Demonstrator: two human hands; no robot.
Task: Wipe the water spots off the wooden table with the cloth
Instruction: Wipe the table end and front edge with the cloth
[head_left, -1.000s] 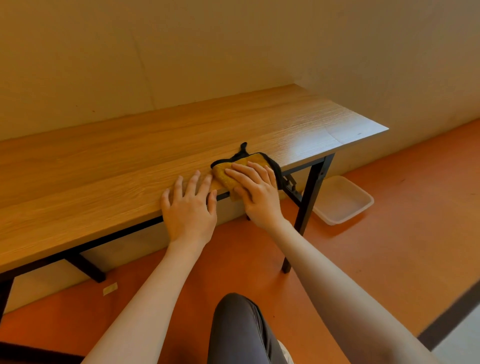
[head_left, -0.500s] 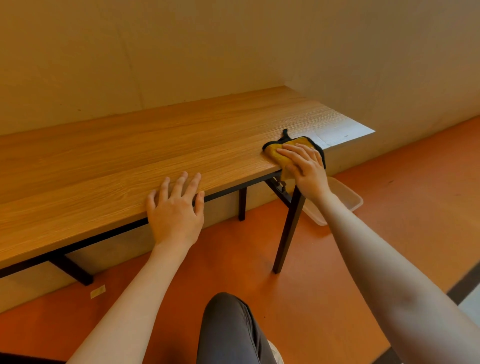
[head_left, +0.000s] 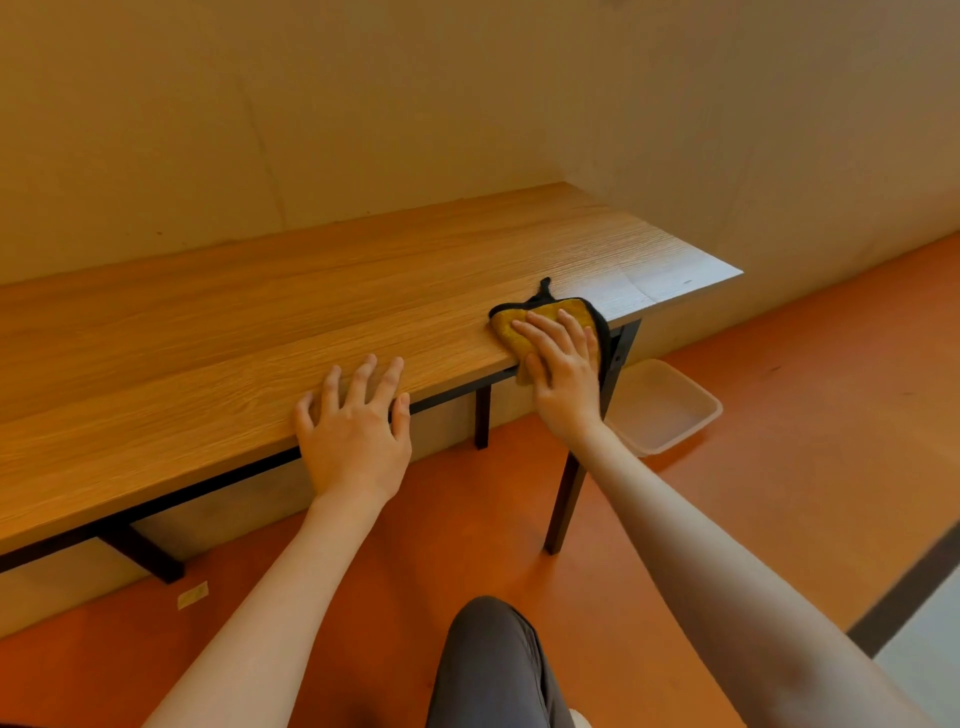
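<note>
A long wooden table on black legs runs along the wall. A yellow cloth with a black edge and a small black loop lies at the table's front edge near its right end, part of it hanging over the edge. My right hand presses on the cloth with straight fingers. My left hand rests flat on the front edge of the table, fingers spread, a little left of the cloth. No water spots are visible on the wood.
A shallow white plastic tub sits on the orange floor under the table's right end. A black table leg stands just below my right forearm. My knee in grey trousers is at the bottom. Walls close off the back and right.
My right hand slid the cloth right along the front edge, then back a little to the left. My left hand has stayed flat on the table edge.
</note>
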